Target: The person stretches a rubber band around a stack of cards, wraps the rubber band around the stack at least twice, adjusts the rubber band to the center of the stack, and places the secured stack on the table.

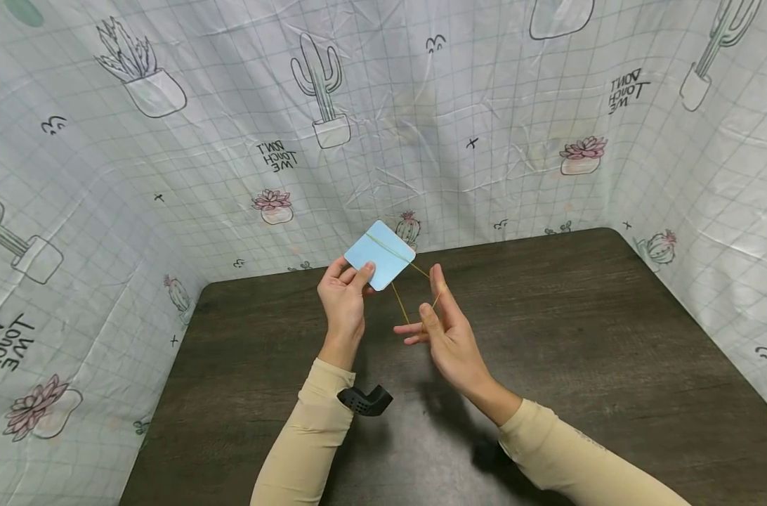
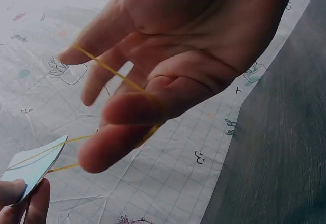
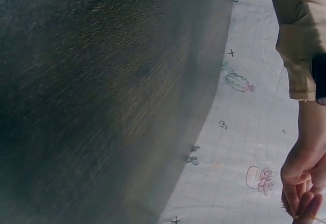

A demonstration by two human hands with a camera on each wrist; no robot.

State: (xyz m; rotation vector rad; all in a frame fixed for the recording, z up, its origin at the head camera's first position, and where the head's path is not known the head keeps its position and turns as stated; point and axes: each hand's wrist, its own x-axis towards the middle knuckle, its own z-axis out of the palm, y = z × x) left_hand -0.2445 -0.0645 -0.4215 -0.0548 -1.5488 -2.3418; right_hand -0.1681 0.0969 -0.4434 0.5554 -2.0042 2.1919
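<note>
A light blue square card with rounded corners is held tilted above the table, gripped by my left hand with the thumb on its face and fingers behind. Whether it is one card or a thin stack, I cannot tell. A thin yellow rubber band crosses the card's face and stretches to my right hand. There it loops over the spread, mostly straight fingers and the thumb, as the band in the left wrist view also shows. In the right wrist view, the left hand appears at the lower right edge.
Beneath both hands lies a dark wood-grain table. A white curtain printed with cacti and grid lines stands behind it and along both sides. A black device sits on the left wrist.
</note>
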